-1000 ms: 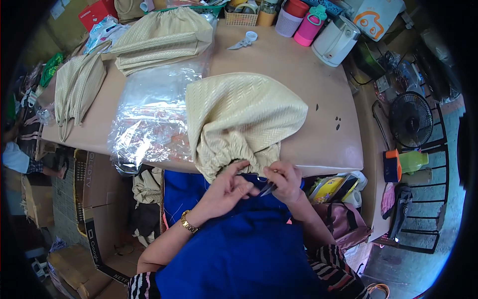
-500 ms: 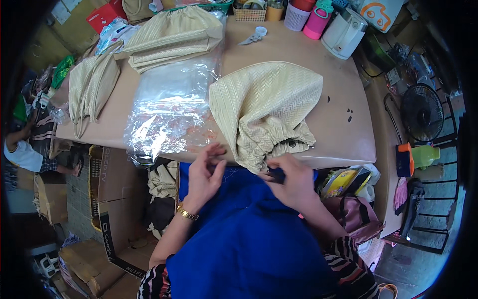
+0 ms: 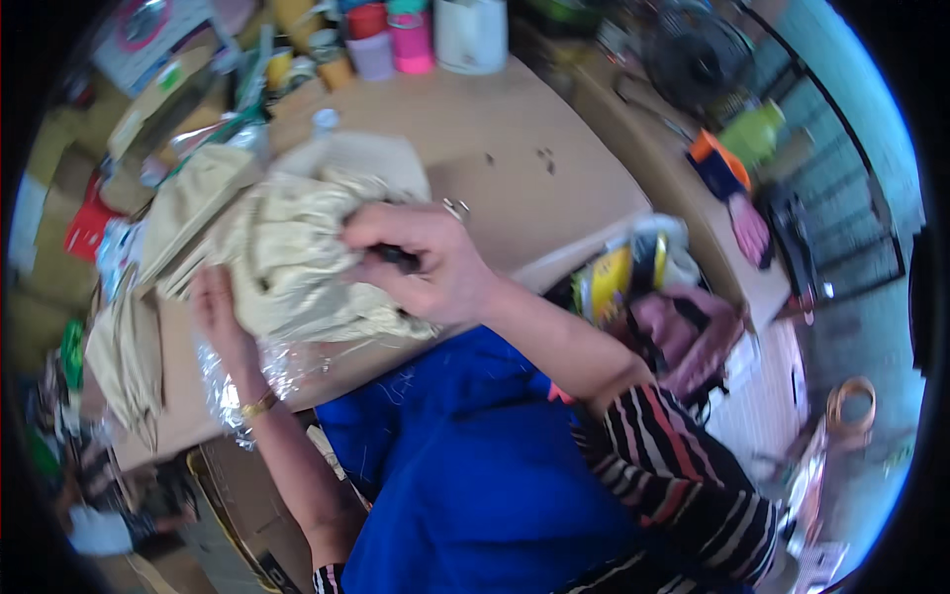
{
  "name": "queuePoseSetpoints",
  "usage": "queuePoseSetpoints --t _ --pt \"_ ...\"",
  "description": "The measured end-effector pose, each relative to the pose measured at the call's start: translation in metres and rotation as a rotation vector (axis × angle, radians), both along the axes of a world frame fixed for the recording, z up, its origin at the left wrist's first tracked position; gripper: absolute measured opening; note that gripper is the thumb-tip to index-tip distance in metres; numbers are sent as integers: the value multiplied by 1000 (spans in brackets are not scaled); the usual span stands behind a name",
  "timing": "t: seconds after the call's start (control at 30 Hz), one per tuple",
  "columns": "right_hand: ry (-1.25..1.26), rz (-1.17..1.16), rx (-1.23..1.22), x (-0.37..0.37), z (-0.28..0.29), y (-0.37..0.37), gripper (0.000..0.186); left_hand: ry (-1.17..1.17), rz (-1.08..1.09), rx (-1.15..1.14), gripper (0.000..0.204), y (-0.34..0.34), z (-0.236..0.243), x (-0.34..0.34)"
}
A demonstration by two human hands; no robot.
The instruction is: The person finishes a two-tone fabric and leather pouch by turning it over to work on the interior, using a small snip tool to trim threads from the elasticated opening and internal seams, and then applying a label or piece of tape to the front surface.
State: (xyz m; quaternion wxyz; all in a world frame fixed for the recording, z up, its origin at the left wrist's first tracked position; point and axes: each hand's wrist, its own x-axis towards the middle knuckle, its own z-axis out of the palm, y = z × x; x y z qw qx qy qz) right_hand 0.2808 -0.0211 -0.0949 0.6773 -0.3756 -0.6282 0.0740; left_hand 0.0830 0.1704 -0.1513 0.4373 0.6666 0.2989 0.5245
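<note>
A cream woven drawstring bag (image 3: 297, 262) with a gathered opening lies on the brown table, near its front edge. My left hand (image 3: 215, 302) rests against the bag's left side, its fingers stretched out. Above the gathered part, my right hand (image 3: 426, 257) is closed around a small dark tool (image 3: 396, 259); blur and the fingers hide what kind it is. The right fingertips are at the bag's gathered cloth, and I cannot tell whether they pinch it. Another cream bag (image 3: 203, 203) lies just beyond on the left, and a third cream bag (image 3: 127, 361) is at the table's left end.
Clear plastic wrapping (image 3: 233, 381) lies partly under the bag. Along the table's back stand a pink container (image 3: 411, 45) and a white kettle (image 3: 472, 38). A fan (image 3: 698, 54) stands at the right. Blue cloth (image 3: 465, 455) covers my lap. A pink bag (image 3: 683, 342) sits beside the table's right corner.
The view has swung to the right and tilted. Both hands have moved from the front edge onto the bag, which has been turned and shifted left, its gathered opening now under my right hand.
</note>
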Motion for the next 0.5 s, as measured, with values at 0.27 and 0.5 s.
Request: queuePoseSetpoints --t 0.27,0.5 --pt "424 -278 -835 33 -119 -26 19 666 307 614 10 -60 15 13" --pt "531 -74 -726 25 -136 -21 21 246 -257 585 21 -150 14 42"
